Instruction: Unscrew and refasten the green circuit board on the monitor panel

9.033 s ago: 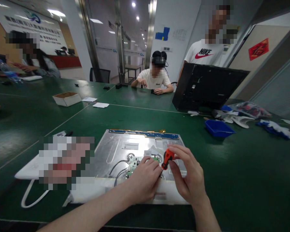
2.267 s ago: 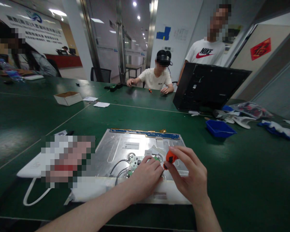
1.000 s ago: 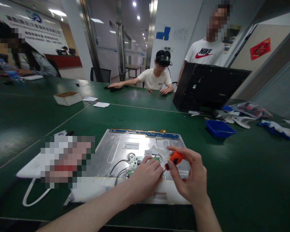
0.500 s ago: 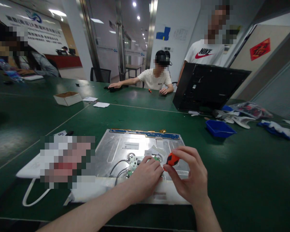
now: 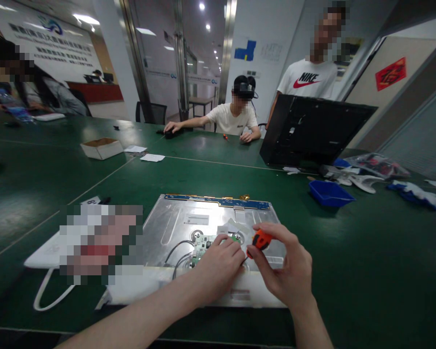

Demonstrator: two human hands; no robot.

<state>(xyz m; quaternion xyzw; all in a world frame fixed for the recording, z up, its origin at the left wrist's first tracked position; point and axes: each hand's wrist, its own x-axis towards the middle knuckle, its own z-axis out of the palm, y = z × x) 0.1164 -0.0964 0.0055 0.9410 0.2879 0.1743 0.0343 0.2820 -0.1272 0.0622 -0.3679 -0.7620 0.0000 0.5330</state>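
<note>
An orange-and-black screwdriver is pinched by its handle between the thumb and fingers of my right hand. Its dark shaft slants down-left to the fingers of my left hand. That hand is closed, fingers bent together over a green circuit board; its fingertips and whatever they hold are hidden. The board, with dark cables at its left, sits on the metal back of a flat display panel. The screwdriver's tip is out of sight.
Left of the panel lies a white object with a white strap, partly pixelated. A blue tray stands at right, near gloves. Farther back are a black monitor housing, an open carton and several people.
The screwdriver handle has turned and tilted slightly in my right hand, whose fingers have shifted round it. My left hand stays put. Across the table, a seated person's hand has moved slightly.
</note>
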